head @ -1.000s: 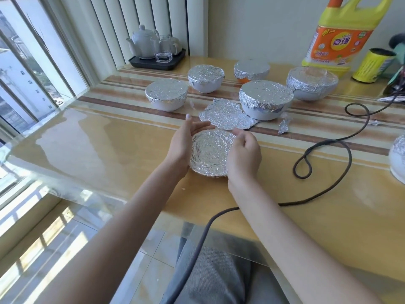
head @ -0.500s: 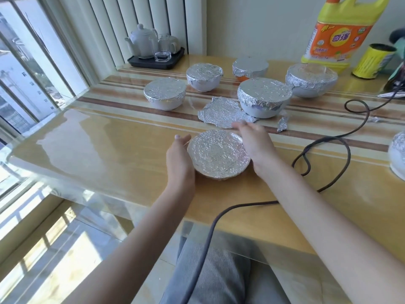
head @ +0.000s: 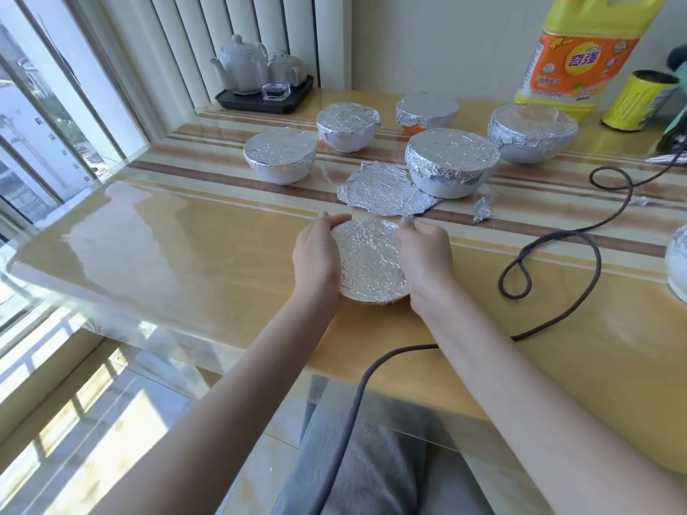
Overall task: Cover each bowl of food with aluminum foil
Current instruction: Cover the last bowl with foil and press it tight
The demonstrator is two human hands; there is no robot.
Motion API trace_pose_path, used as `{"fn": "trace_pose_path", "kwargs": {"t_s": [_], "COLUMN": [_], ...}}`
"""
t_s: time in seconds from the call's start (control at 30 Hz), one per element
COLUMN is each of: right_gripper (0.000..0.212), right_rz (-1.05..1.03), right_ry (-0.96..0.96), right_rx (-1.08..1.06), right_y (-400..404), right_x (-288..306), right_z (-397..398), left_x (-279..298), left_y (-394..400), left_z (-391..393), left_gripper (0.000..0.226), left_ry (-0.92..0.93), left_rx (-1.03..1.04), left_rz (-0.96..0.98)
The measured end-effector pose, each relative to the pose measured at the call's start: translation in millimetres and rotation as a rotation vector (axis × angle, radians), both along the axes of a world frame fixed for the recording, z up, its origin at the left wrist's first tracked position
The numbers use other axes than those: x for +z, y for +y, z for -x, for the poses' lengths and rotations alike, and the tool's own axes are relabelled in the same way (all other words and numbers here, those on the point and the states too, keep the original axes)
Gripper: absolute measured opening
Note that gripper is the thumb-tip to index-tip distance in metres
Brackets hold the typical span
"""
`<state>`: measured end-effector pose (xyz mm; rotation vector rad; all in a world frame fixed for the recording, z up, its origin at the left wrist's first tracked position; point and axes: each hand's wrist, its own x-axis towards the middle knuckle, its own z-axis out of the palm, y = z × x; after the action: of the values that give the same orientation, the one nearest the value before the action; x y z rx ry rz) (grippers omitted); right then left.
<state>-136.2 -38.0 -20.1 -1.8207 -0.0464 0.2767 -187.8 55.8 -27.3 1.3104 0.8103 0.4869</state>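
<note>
Crinkled silver foil lay stretched over the round bowl that sat between the two hands on the glossy tan desk. The left hand cupped the bowl's left rim, its fingers curled round the far edge of the foil. The right hand cupped the right rim in the same way, its fingers bent down over the foil at the far side. Both hands held the covered bowl, which rested on the desk.

Just beyond the fingers lay a flat, crumpled sheet of aluminium foil, and to the right of that a small torn scrap of foil. Touching the sheet's far right edge stood a large white bowl capped in foil. Farther out stood four more foil-topped bowls: a white one beyond the left fingers, a smaller white one behind it, an orange-bottomed one, and a wide white one far to the right.

A dark grey cable looped across the desk to the right of the right hand and ran down off the near edge. At the far left corner a black tray carried a white teapot. Far to the right stood a yellow detergent jug with an orange label and, beside it, a yellow cylindrical can.
</note>
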Motion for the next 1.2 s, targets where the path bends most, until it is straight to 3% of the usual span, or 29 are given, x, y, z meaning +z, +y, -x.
{"fn": "trace_pose_path", "kwargs": {"t_s": [0.13,0.23,0.37,0.47,0.6,0.9,1.03,1.1,1.2], "right_gripper": [0.037,0.036,0.04,0.033,0.031,0.037,0.041,0.044,0.031], "right_rz": [0.083,0.095,-0.075,-0.207,-0.253,-0.122,-0.129,-0.159,-0.283], "right_ry": [0.05,0.062,0.065,0.114,0.201,0.209,0.281,0.237,0.161], "right_rx": [0.239,0.349,0.113,-0.043,-0.226,-0.112,0.009,-0.04,-0.218], "right_y": [0.8,-2.4,-10.7,-5.2,8.1,10.2,3.7,-5.3,-13.9], "right_x": [16.4,22.3,7.6,-3.6,0.7,12.4,15.4,10.6,1.3], "right_z": [-10.5,-18.4,-8.1,17.1,20.4,-3.1,-15.3,-13.7,14.2], "left_x": [3.1,-1.6,7.4,6.8,1.4,-1.3,5.1,5.7,14.8], "left_y": [-19.5,-15.2,17.0,22.1,8.0,-5.0,-2.2,7.4,14.5], "left_z": [9.7,17.6,14.9,1.7,-3.7,0.8,6.6,8.4,6.2], "left_gripper": [0.039,0.038,0.031,0.038,0.042,0.049,0.058,0.061,0.059], "left_ry": [-0.066,-0.097,-0.101,-0.062,-0.007,-0.085,-0.069,-0.048,-0.062], "left_rx": [0.166,0.12,0.091,-0.092,-0.145,0.113,0.024,-0.026,-0.039], "left_rz": [0.015,0.037,0.096,0.056,0.043,0.147,0.217,0.157,0.092]}}
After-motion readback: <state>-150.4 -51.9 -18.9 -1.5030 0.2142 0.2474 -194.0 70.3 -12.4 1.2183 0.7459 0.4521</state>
